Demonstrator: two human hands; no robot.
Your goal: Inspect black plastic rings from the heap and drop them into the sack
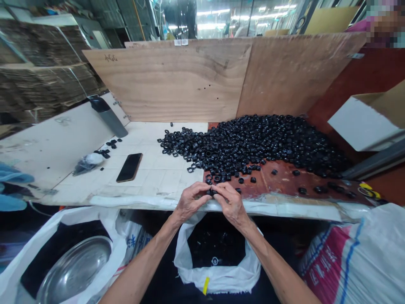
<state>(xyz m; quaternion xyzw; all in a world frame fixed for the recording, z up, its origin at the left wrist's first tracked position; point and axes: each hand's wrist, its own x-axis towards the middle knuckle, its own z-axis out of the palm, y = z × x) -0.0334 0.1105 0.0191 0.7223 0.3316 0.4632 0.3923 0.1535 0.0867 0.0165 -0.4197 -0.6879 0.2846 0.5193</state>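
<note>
At the table's front edge, my left hand (194, 197) and my right hand (230, 202) meet, each closed in a pinch on small black ring-shaped parts (211, 192). Whether they share one part or hold one each cannot be made out. Just beyond the fingers spreads a large heap of the same black rings (253, 141), with loose ones along its near side. Below my hands hangs an open white woven sack (218, 276) with black parts inside.
A phone (129, 167), a dark bottle (109, 116) and a small plastic bag (90, 162) lie on the left. Wooden boards (171, 80) wall the back. A metal bowl (77, 270) sits in a sack at lower left. A cardboard box (363, 122) and a full sack (370, 257) stand right.
</note>
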